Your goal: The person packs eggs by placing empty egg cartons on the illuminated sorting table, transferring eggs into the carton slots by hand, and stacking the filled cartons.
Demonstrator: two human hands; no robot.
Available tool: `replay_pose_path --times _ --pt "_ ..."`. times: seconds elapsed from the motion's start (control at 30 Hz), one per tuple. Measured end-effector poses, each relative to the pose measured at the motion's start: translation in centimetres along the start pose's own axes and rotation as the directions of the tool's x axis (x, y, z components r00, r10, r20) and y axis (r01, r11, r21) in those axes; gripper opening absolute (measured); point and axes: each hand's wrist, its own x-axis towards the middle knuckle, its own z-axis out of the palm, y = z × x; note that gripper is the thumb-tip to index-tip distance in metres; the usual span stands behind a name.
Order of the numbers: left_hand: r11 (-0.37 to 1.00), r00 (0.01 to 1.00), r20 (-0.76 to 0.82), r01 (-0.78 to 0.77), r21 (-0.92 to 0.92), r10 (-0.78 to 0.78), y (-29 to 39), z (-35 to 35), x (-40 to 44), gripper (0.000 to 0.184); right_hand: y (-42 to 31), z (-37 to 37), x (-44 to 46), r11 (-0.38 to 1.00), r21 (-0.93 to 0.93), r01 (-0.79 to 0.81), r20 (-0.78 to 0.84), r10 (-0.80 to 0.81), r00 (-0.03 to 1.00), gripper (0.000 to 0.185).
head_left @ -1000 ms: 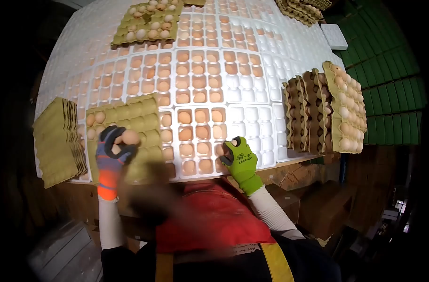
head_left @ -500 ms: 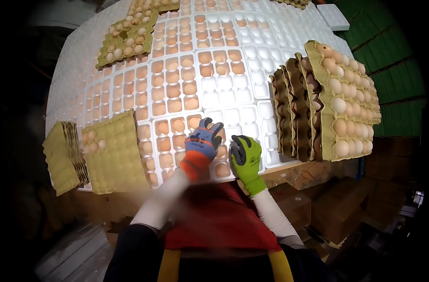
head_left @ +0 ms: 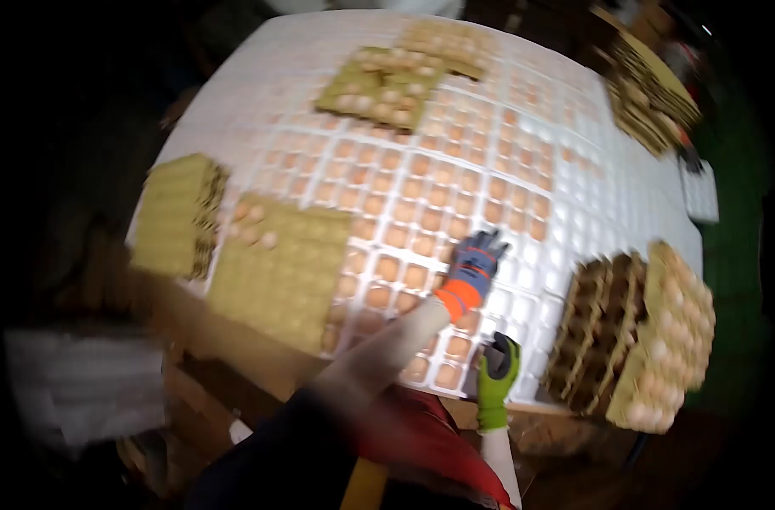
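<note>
My left hand [head_left: 476, 263], in a blue-grey glove with an orange cuff, is open. Its fingers stretch out over a white plastic egg tray with brown eggs [head_left: 457, 348] in its cells. No egg shows in that hand, though its underside is hidden. Lower and to the right is my right hand [head_left: 498, 374], in a lime-green glove with dark fingertips. Its fingers curl loosely with a gap at the thumb, and I see nothing held there. Beside it, unfilled cells of a white tray [head_left: 511, 308] show.
Tilted cardboard egg flats [head_left: 659, 340] full of eggs stand at right. On the left, a flat [head_left: 277, 276] holds several eggs beside a stack of flats [head_left: 179, 217]. Another egg-filled flat [head_left: 379, 93] lies farther back. At back right, a gloved hand shows near stacked flats [head_left: 651, 93].
The view has swung left, so the table appears shifted right and tilted. My left hand has stretched its fingers farther forward. My right hand remains low, near the table's front edge.
</note>
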Motion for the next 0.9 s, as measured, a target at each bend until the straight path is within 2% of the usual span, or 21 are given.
replay_pose_path --times 0.03,0.1,0.17,0.2,0.23,0.27,0.3,0.37,0.4,0.47,0.5,0.57,0.6,0.63,0.67,0.73,0.77,0.8,0.83,0.87,0.9 --pt "1.0 1.0 0.018 -0.004 -0.02 0.005 0.1 -2.2 -0.5 0.044 0.5 0.4 -0.1 0.999 0.022 -0.035 0.018 0.035 0.999 0.031" --pt "0.976 0.967 0.243 0.121 -0.181 -0.075 -0.8 -4.0 -2.3 0.04 -1.4 1.3 1.3 0.999 -0.035 0.009 0.088 -0.006 0.996 0.029" --pt "0.937 0.938 0.338 0.184 -0.298 -0.077 -2.5 -7.5 -3.1 0.037 -5.3 3.6 4.0 0.947 -0.184 0.263 0.121 -0.244 0.962 0.028" --pt "0.94 0.995 0.09 0.064 -0.334 -0.035 -3.4 -9.8 -4.4 0.032 -6.9 5.2 4.6 0.962 -0.113 0.249 0.144 -0.232 0.962 0.028" --pt "0.917 0.992 0.09 0.114 -0.383 -0.085 -5.1 -12.7 -5.4 0.037 -8.9 7.1 4.7 0.974 -0.046 0.221 0.171 -0.21 0.963 0.027" --pt "0.907 0.974 -0.013 0.204 -0.368 -0.225 -6.5 -18.2 -6.4 0.043 -10.8 9.6 5.2 0.97 0.236 0.064 0.247 -0.124 0.961 0.027" --pt "0.878 0.94 -0.094 0.265 -0.399 -0.327 -9.2 -22.2 -7.2 0.046 -12.7 11.7 5.8 0.963 0.231 0.141 0.375 -0.222 0.9 0.029" --pt "0.845 0.799 -0.283 0.472 -0.249 -0.53 -15.4 -27.7 -10.2 0.04 -19.5 17.1 6.7 0.901 0.206 0.383 0.433 -0.435 0.79 0.025" --pt "0.803 0.775 -0.277 0.596 0.023 -0.568 -18.9 -29.7 -11.7 0.044 -21.3 20.1 7.1 0.834 0.201 0.513 0.449 -0.544 0.709 0.027" --pt "0.832 0.859 -0.08 0.51 0.218 -0.505 -24.9 -32.1 -14.3 0.042 -23.0 26.7 7.1 0.823 0.17 0.542 0.543 -0.537 0.646 0.049" --pt "0.836 0.861 -0.085 0.508 0.208 -0.502 -26.7 -31.7 -14.9 0.042 -23.0 30.3 6.6 0.76 0.074 0.646 0.531 -0.578 0.619 0.054" --pt "0.832 0.897 0.212 0.243 0.5 -0.389 -28.9 -31.6 -14.9 0.039 -23.6 33.4 6.7 0.729 0.005 0.685 0.592 -0.554 0.585 0.052" --pt "0.825 0.821 0.349 0.234 0.515 -0.451 -29.4 -31.8 -14.6 0.04 -23.2 34.6 6.8 0.725 -0.033 0.688 0.629 -0.52 0.578 0.049" --pt "0.831 0.826 0.347 0.236 0.504 -0.445 -28.9 -33.4 -14.3 0.04 -23.1 35.4 6.9 0.72 -0.072 0.69 0.663 -0.483 0.573 0.045" --pt "0.878 0.868 0.239 0.35 0.325 -0.435 -28.2 -35.4 -14.3 0.041 -23.6 34.7 7.3 0.756 0.107 0.645 0.545 -0.588 0.598 0.039" --pt "0.836 0.842 -0.064 0.519 -0.18 -0.536 -29.1 -35.4 -17.5 0.043 -22.3 35.0 8.6 0.858 0.224 0.463 0.561 -0.502 0.658 0.044" --pt "0.832 0.84 -0.061 0.521 -0.189 -0.54 -30.3 -34.8 -19.1 0.043 -22.2 35.4 9.1 0.911 0.354 0.212 0.597 -0.394 0.699 0.051" --pt "0.71 0.775 -0.082 0.524 -0.471 -0.626 -31.4 -34.5 -20.7 0.043 -22.3 35.8 9.3 0.889 0.454 -0.064 0.642 -0.276 0.715 0.06" --pt "0.484 0.695 0.031 0.531 -0.696 -0.718 -31.3 -34.6 -21.0 0.043 -24.6 36.0 9.6 0.911 0.371 0.18 0.582 -0.379 0.72 0.053" --pt "0.209 0.596 0.143 0.482 -0.851 -0.79 -31.0 -35.1 -21.0 0.044 -25.8 37.0 9.7 0.919 0.204 0.338 0.642 -0.386 0.662 0.048" --pt "0.213 0.597 0.139 0.48 -0.851 -0.79 -30.7 -34.8 -20.1 0.044 -26.9 38.2 9.9 0.868 0.041 0.495 0.701 -0.378 0.605 0.043"
